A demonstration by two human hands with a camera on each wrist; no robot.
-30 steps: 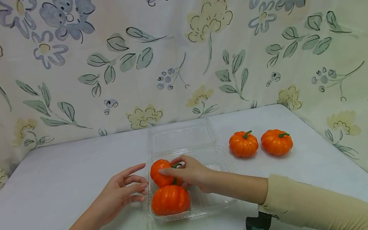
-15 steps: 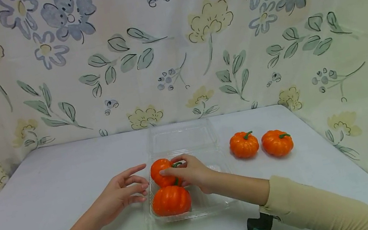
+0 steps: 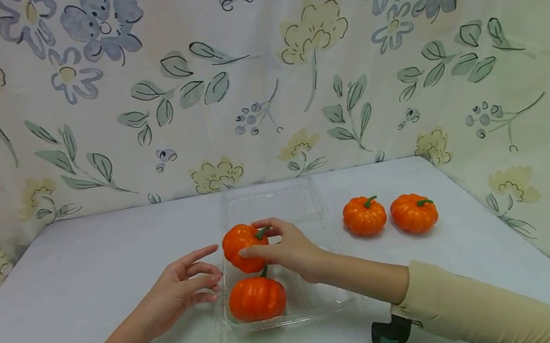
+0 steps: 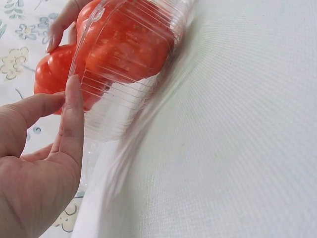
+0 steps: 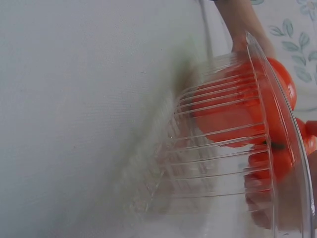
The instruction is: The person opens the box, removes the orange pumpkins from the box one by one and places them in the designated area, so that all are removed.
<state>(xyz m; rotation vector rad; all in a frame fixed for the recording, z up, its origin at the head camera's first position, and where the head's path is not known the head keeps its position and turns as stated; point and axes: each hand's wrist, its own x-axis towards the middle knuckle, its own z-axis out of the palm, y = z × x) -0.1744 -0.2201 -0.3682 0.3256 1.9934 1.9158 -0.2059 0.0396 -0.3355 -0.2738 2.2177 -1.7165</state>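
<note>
My right hand [image 3: 297, 251] pinches a small orange pumpkin [image 3: 242, 249] with a green stem, thumb on its near side. It hangs above the back left part of a clear plastic clamshell box [image 3: 317, 314]. A larger-looking pumpkin [image 3: 257, 299] lies on its side in the box's front left corner. My left hand [image 3: 180, 290] is at the box's left side with fingers loosely extended. In the left wrist view, the fingertips of the left hand [image 4: 44, 168] are at the rim [image 4: 78, 57]; contact is hard to confirm. The right wrist view shows the ribbed box wall [image 5: 218, 153] before the pumpkins.
Two more orange pumpkins [image 3: 364, 216] [image 3: 414, 213] sit side by side on the white table [image 3: 117, 248], right of the box. The box's clear lid [image 3: 271, 204] lies opened toward the back. A flowered cloth [image 3: 258, 76] hangs behind the table.
The right hand has lifted its pumpkin a little, up and away from the front pumpkin, showing more of that one's stem. The left hand has stayed where it was.
</note>
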